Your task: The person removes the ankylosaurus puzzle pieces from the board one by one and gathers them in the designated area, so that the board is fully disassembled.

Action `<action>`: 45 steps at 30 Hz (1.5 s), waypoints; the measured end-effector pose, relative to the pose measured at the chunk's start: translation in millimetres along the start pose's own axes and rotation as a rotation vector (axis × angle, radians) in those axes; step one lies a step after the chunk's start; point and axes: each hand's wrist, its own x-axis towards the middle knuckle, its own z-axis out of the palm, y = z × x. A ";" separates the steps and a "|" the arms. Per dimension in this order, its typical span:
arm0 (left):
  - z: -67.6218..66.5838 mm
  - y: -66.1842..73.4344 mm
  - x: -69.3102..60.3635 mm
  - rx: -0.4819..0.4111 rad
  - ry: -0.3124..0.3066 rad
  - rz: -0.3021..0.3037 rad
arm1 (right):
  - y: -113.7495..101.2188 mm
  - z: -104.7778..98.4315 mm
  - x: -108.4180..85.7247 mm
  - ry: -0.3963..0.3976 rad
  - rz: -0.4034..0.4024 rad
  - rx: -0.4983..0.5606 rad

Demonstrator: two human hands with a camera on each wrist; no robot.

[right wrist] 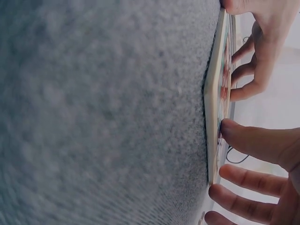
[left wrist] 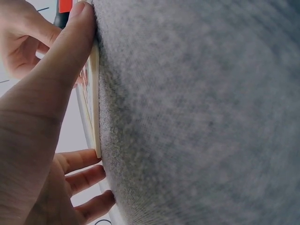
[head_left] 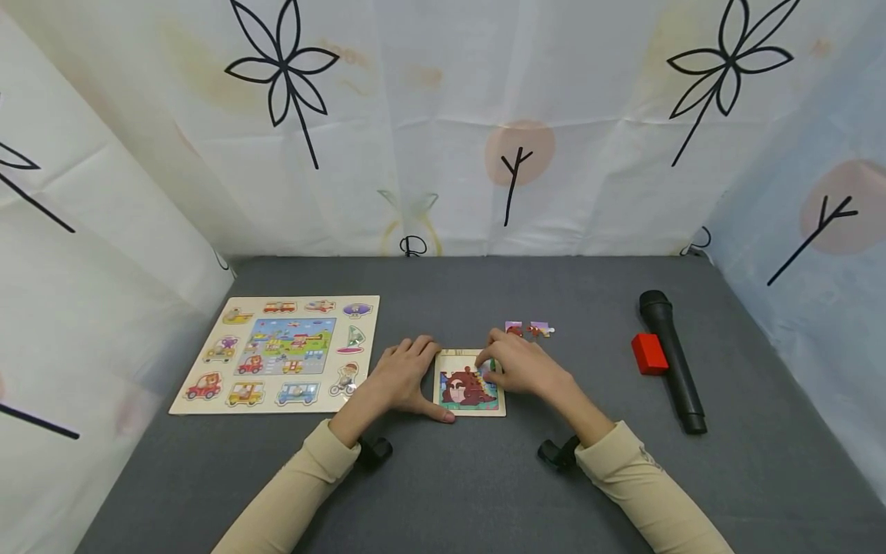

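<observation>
A small jigsaw puzzle in a pale wooden frame lies flat on the table, its picture a reddish-brown animal. My left hand holds the frame at its left side, thumb at the near corner and fingers spread towards the far one. Over the upper right of the picture is my right hand. Its thumb touches the picture, and the fingers reach the frame's edge; whether a piece lies under them is hidden. Two loose jigsaw pieces lie just beyond this hand, one partly covered by it.
On the left is a large wooden vehicle puzzle board. To the right, a black microphone lies with a red block against it. White patterned cloth walls the grey table at the back and sides.
</observation>
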 end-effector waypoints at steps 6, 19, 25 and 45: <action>-1.2 0.7 -1.4 0.001 0.008 0.005 | -2.6 0.7 -0.3 0.002 0.011 -0.001; -2.0 1.0 -1.2 0.001 0.003 0.004 | -5.5 0.9 1.1 0.014 0.035 -0.010; -2.2 1.0 -0.9 0.006 0.005 0.003 | -6.4 0.4 2.8 0.012 0.048 -0.029; -1.6 1.4 -1.2 0.004 0.001 0.000 | -3.7 0.5 2.4 0.003 0.036 0.005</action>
